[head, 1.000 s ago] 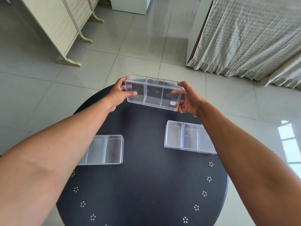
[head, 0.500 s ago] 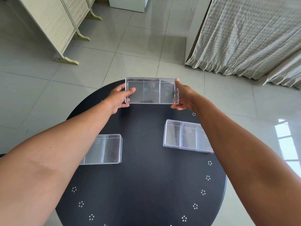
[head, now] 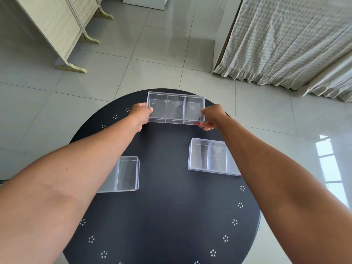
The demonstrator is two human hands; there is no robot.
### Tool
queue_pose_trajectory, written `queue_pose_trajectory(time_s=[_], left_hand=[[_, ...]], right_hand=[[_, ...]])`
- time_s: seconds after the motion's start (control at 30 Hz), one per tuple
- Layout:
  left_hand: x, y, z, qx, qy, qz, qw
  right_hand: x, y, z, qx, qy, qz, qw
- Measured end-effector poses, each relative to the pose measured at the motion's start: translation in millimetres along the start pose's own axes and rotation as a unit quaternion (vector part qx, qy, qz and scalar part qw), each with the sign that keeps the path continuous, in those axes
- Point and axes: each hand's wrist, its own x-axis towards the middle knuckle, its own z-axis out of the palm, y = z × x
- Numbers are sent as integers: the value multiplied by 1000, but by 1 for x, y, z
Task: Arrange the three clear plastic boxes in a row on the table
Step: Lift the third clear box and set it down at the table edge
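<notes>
A clear plastic box with three compartments [head: 176,108] sits level at the far edge of the round black table [head: 167,216]. My left hand [head: 141,116] grips its left end and my right hand [head: 212,117] grips its right end. A second clear box [head: 207,156] lies on the table at the right, partly hidden by my right forearm. The third clear box [head: 126,173] lies at the left, half covered by my left forearm.
A folding wicker screen [head: 62,25] stands on the tiled floor at the back left. A curtain [head: 289,40] hangs at the back right. The table's rim carries small white dot patterns.
Both hands carried the held box away from me and lowered it, tilting it flat, to the table's far edge. The two other boxes stayed put.
</notes>
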Motion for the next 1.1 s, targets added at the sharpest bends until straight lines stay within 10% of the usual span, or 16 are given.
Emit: queue_pose_trajectory(time_s=[1.1], left_hand=[[-98,-11,-47,8,14,62,998]], right_hand=[[-106,31,33,5,124,-171,977]])
